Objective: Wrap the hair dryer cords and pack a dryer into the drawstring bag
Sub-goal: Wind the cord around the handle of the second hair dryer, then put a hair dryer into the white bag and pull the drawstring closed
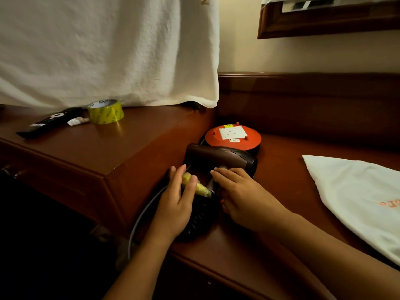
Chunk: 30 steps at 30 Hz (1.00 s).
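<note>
A dark brown hair dryer (218, 156) lies on the lower wooden desk (279, 176), its barrel pointing left. My right hand (240, 191) rests over its handle, fingers fairly straight. My left hand (179, 198) holds a yellow taped part (200, 187) of the cord against a second black dryer (200, 219) that lies under both hands. A grey cord (142, 213) loops off the desk edge to the left. The white drawstring bag (359, 198) lies flat at the right.
An orange extension reel with a socket (232, 136) sits just behind the dryer. On the raised cabinet top at left stand a yellow tape roll (105, 111) and a black remote (48, 122). A white towel (104, 50) hangs behind.
</note>
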Motion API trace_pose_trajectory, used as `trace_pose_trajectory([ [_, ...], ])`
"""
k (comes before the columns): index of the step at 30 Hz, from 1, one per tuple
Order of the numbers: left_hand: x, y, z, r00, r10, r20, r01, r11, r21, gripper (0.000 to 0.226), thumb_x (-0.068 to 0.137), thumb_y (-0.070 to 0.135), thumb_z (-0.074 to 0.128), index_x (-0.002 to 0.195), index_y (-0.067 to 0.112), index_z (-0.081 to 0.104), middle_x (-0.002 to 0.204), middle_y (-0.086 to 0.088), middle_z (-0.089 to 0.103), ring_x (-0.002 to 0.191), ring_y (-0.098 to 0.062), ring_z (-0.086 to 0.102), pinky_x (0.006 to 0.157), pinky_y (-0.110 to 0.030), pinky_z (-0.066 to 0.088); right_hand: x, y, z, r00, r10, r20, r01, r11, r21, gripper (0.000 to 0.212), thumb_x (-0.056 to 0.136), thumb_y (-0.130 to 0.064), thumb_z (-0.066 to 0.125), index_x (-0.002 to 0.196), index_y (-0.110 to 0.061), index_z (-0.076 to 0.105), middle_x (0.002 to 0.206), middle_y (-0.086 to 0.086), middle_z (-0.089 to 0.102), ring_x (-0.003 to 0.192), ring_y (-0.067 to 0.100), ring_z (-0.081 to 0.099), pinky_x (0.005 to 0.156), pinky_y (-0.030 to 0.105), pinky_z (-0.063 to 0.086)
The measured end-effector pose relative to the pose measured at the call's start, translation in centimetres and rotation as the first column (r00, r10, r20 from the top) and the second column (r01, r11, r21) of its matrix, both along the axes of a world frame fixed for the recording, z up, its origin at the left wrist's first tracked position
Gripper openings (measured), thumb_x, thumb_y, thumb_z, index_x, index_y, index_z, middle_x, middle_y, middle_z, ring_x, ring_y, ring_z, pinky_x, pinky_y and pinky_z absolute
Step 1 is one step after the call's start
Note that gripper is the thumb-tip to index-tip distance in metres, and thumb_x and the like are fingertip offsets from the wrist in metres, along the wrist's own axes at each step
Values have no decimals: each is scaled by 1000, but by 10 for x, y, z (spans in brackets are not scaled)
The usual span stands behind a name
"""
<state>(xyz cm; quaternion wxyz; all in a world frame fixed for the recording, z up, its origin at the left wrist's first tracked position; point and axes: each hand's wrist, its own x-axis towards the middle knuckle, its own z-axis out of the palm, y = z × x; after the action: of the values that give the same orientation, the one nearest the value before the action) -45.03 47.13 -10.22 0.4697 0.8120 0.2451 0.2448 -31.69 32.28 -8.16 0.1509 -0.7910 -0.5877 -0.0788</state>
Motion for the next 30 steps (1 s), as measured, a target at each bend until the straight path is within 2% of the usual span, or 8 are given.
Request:
trace_pose_trajectory([
  [6,-9,-7,1,995,99,-31,-95,991,99,60,101,58,32,157,36,27,169,5,13,154,-14,17,112,-27,22,-16,-17,5,992,-24,-124,30,998,51,66,100,-25,44,158,-28,14,164,-11,18,149,6,8,111,14,7],
  [11,-21,-17,-1,982,180,-49,-164,958,235,58,103,51,35,156,28,32,168,0,20,155,-16,14,121,-39,24,-27,-47,17,967,-73,-242,100,990,100,61,102,-27,43,158,-27,19,162,-9,24,148,6,16,116,20,19],
  [17,-37,-31,-3,978,203,-37,-183,935,304,63,99,55,34,154,24,36,166,-2,24,155,-16,15,122,-39,23,-38,-77,15,959,-113,-260,145,983,111,59,103,-27,43,157,-28,20,163,-9,23,147,3,15,104,3,4],
  [21,-41,-39,-5,980,199,-12,-178,902,393,58,102,49,34,154,23,37,165,-1,27,155,-15,14,126,-46,19,-44,-92,12,954,-141,-265,174,979,104,59,104,-31,42,158,-30,17,163,-11,21,148,4,13,112,13,11],
  [24,-42,-50,-4,982,188,32,-180,861,475,54,106,46,29,152,19,40,164,-3,31,155,-16,14,126,-47,17,-49,-106,11,953,-163,-256,199,972,123,58,104,-32,42,157,-30,18,163,-11,21,149,4,14,113,14,12],
  [27,-33,-80,2,983,77,167,-157,824,545,50,105,37,34,147,15,48,158,1,40,153,-13,22,125,-40,21,-52,-128,9,944,-221,-244,269,946,182,56,104,-30,41,157,-28,23,161,-10,27,147,3,18,107,6,6],
  [30,-10,-130,8,968,-172,181,58,859,509,40,107,25,42,145,21,52,153,12,44,146,1,32,118,-15,26,-52,-159,6,916,-302,-264,363,904,226,53,104,-27,42,155,-24,28,158,-7,33,144,2,23,104,0,4],
])
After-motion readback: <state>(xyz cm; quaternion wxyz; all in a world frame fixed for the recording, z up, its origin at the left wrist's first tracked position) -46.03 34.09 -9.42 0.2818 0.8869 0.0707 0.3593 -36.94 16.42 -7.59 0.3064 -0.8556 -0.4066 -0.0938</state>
